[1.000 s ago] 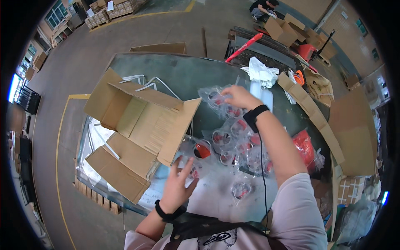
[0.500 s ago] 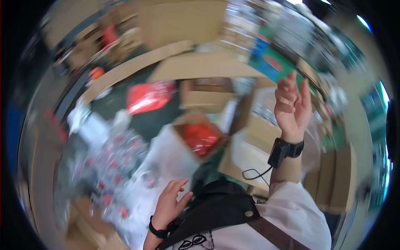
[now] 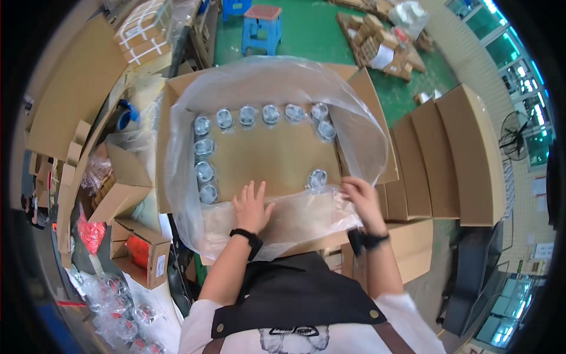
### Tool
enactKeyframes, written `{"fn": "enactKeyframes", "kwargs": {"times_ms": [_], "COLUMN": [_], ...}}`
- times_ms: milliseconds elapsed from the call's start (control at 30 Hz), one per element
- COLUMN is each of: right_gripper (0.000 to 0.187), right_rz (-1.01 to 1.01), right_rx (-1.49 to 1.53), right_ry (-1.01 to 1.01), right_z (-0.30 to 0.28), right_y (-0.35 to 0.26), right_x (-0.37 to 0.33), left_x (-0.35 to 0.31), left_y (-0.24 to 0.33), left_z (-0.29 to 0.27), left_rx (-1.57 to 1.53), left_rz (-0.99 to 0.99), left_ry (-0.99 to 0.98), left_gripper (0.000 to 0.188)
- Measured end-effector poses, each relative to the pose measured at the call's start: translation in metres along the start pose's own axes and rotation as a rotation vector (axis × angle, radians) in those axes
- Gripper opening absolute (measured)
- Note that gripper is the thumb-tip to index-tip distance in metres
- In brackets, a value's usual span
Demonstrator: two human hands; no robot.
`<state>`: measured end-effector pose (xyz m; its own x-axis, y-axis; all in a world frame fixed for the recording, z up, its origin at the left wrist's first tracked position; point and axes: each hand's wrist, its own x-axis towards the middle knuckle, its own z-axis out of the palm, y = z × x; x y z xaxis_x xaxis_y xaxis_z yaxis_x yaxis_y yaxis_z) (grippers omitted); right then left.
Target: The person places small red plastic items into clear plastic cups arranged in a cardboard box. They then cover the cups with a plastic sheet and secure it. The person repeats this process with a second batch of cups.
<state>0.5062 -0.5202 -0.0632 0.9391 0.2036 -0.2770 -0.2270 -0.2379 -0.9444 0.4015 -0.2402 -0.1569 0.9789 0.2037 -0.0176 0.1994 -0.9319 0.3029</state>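
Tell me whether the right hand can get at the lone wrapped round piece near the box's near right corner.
Probably yes: the right hand is just beside the wrapped round piece, whose top looks uncovered, though the plastic liner bunches close by.

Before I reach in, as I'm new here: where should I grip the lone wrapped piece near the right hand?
Grip the wrapped piece by its round sides, probably from above: the box is open on top, with bare cardboard left of the piece.

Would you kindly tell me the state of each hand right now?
Left hand: open, spread over the plastic liner.
Right hand: curled at the liner; whether it grips cannot be told.
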Motion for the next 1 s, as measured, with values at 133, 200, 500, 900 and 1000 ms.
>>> {"fn": "enactKeyframes", "kwargs": {"times_ms": [133, 200, 500, 900, 1000], "right_gripper": [0.045, 0.06, 0.057, 0.047, 0.076], "right_rz": [-0.133, -0.027, 0.129, -0.188, -0.284], "right_rx": [-0.859, -0.94, -0.89, -0.178, -0.067], "right_ry": [-0.083, -0.138, -0.406, -0.775, -1.204], "right_z": [-0.009, -0.008, 0.043, 0.178, 0.235], "right_y": [0.103, 0.133, 0.124, -0.032, -0.073], "right_x": [0.128, 0.167, 0.184, 0.027, -0.047], "left_x": [0.003, -0.007, -0.047, -0.048, -0.146], "left_y": [0.038, 0.046, 0.024, -0.014, -0.084], "left_z": [0.032, 0.03, 0.021, -0.101, -0.133], "left_rx": [0.041, 0.111, 0.001, -1.456, -1.5], "left_rz": [0.023, 0.107, 0.031, -0.499, -0.481], "left_ry": [-0.466, -0.441, -0.32, -0.176, 0.062], "left_gripper": [0.072, 0.076, 0.069, 0.069, 0.062]}}
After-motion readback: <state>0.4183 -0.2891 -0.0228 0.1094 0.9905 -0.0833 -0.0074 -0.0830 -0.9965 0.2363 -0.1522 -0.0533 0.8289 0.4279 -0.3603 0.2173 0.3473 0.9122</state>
